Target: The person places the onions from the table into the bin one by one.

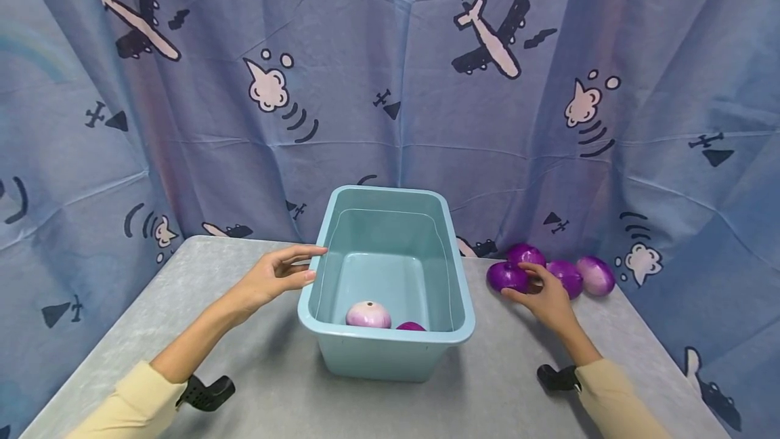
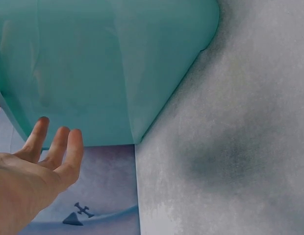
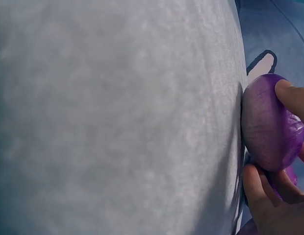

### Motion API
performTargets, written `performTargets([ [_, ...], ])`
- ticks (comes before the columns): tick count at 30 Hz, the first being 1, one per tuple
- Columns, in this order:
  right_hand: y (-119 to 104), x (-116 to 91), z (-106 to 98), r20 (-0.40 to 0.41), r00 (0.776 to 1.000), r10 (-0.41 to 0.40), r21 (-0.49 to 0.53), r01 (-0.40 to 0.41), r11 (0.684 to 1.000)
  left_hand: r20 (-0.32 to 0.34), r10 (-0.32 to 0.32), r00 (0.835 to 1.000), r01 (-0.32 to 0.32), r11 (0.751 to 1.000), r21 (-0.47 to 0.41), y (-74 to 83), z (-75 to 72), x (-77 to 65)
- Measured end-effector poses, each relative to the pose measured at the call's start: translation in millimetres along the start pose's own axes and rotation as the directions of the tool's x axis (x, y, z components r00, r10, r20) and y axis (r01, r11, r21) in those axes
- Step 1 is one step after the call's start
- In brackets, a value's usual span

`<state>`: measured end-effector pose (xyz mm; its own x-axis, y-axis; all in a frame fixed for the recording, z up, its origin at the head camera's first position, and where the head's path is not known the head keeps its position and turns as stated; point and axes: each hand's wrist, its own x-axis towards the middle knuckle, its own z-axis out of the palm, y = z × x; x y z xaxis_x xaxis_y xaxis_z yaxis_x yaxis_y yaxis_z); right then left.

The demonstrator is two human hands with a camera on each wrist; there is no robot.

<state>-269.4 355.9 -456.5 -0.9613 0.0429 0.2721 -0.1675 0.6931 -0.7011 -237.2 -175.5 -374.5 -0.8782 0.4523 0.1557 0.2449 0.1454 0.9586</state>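
Observation:
A light-blue plastic bin (image 1: pixel 390 361) stands upright on the table. Inside, near its front wall, lie a pale red onion (image 1: pixel 368 315) and a darker purple one, mostly hidden by the rim. My left hand (image 1: pixel 274 276) touches the bin's left rim with loosely extended fingers; the left wrist view shows those fingers (image 2: pixel 73 152) by the bin's side. At the right, my right hand (image 1: pixel 551 303) pinches a purple onion (image 1: pixel 507 277) between thumb and fingers. In the right wrist view this onion (image 3: pixel 267 125) appears to sit on the tabletop.
Just beyond and beside the right hand, several more onions sit close together: one behind (image 1: pixel 525 253), one to the right (image 1: pixel 567 278) and a paler one (image 1: pixel 596 276) near the table's right edge. A blue patterned curtain (image 1: pixel 390 87) hangs behind the grey table (image 1: pixel 244 371).

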Motion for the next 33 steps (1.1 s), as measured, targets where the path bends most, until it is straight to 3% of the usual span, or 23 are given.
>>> performTargets([
  [21,-7.6,4.9,4.5,0.061,0.997,0.037,0.01,-0.037,0.999,0.0,-0.002,1.0,0.002,1.0,-0.004,0.4,-0.4,0.3],
  [33,-12.4,11.3,16.2,-0.038,0.999,0.007,-0.105,-0.011,0.994,0.008,0.011,1.0,-0.011,1.0,0.001,0.0,0.0,0.3],
])
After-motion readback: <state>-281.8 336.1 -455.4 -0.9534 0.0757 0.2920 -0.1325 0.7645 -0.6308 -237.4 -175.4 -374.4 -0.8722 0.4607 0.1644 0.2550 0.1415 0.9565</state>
